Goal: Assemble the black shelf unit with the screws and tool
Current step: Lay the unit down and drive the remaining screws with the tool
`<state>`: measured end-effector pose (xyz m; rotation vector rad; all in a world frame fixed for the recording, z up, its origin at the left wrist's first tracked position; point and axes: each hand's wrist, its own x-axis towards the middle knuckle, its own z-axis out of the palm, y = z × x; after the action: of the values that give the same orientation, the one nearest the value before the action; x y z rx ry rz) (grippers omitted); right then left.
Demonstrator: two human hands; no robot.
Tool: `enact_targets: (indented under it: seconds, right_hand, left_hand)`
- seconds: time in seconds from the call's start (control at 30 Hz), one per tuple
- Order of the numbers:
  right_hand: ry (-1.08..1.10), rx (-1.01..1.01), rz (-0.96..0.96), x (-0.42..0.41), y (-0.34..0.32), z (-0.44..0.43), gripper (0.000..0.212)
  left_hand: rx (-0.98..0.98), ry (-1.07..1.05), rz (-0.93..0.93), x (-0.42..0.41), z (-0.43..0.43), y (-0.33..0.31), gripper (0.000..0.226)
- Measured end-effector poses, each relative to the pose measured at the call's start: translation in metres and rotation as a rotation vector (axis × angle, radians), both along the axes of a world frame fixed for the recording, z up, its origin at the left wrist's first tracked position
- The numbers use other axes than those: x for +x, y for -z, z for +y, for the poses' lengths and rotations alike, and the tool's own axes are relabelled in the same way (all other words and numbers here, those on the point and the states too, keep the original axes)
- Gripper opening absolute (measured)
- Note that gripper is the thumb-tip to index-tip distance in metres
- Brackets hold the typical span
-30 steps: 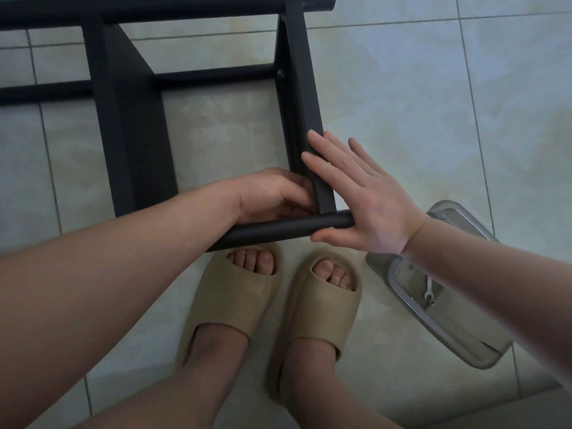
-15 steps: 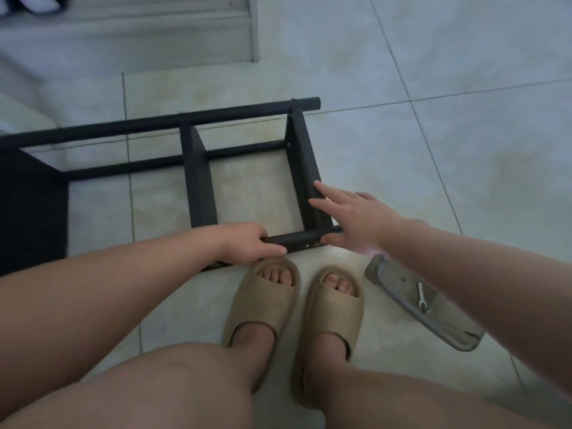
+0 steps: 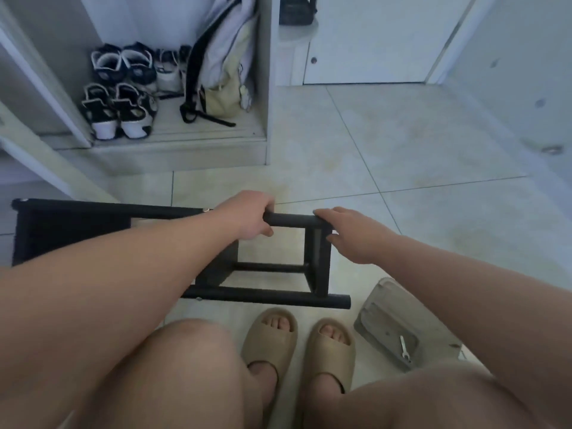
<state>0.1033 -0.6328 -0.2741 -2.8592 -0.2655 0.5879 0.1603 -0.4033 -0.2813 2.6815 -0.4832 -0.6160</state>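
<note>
Black metal makes up the one shelf unit (image 3: pixel 318 267), which is just past your feet on the pale tiled floor (image 3: pixel 402 150). One bag (image 3: pixel 223 66) and four black and white shoes (image 3: pixel 119 88) sit in the open cupboard (image 3: pixel 266 88). Your two hands both hold the shelf unit. Your left hand (image 3: pixel 250 216) is wrapped round the top bar, and your right hand (image 3: pixel 349 233) grips the corner at the bar's end. You wear two tan sandals (image 3: pixel 269 335). One grey tray (image 3: pixel 383 314) beside your right foot holds one small silver tool (image 3: pixel 404 351).
</note>
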Motion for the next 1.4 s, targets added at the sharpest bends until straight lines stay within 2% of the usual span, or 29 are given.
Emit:
enact_targets:
  seconds: [0.17,0.23,0.5,0.67,0.83,1.03,1.23,1.4]
  right_hand:
    - [0.074,0.018,-0.068,-0.015,-0.014,0.006,0.045]
    - [0.092,0.013,-0.093,-0.017,-0.008,0.006,0.046]
    - [0.132,0.032,-0.118,0.004,0.038,0.001,0.069]
    - [0.129,0.045,-0.176,0.036,0.059,0.005,0.074]
    - [0.137,0.037,-0.132,0.055,0.078,0.007,0.073]
    - [0.146,0.056,-0.094,0.043,0.078,-0.009,0.07]
    - [0.152,-0.011,-0.049,-0.007,0.058,-0.044,0.068]
    - [0.174,-0.054,-0.002,-0.055,0.039,-0.08,0.069]
  left_hand:
    - [0.107,0.021,-0.059,-0.013,-0.003,-0.021,0.028]
    - [0.117,0.006,-0.063,-0.012,-0.006,-0.017,0.021]
    - [0.119,-0.084,-0.134,0.012,-0.017,0.022,0.008]
    - [0.13,-0.14,-0.273,0.04,-0.02,0.043,0.018]
    - [0.185,-0.208,-0.364,0.063,-0.027,0.068,0.021]
    - [0.266,-0.226,-0.314,0.065,-0.034,0.071,0.029]
    - [0.243,-0.001,-0.382,0.026,-0.044,0.054,0.056]
    - [0.176,0.167,-0.449,-0.005,-0.081,0.035,0.059]
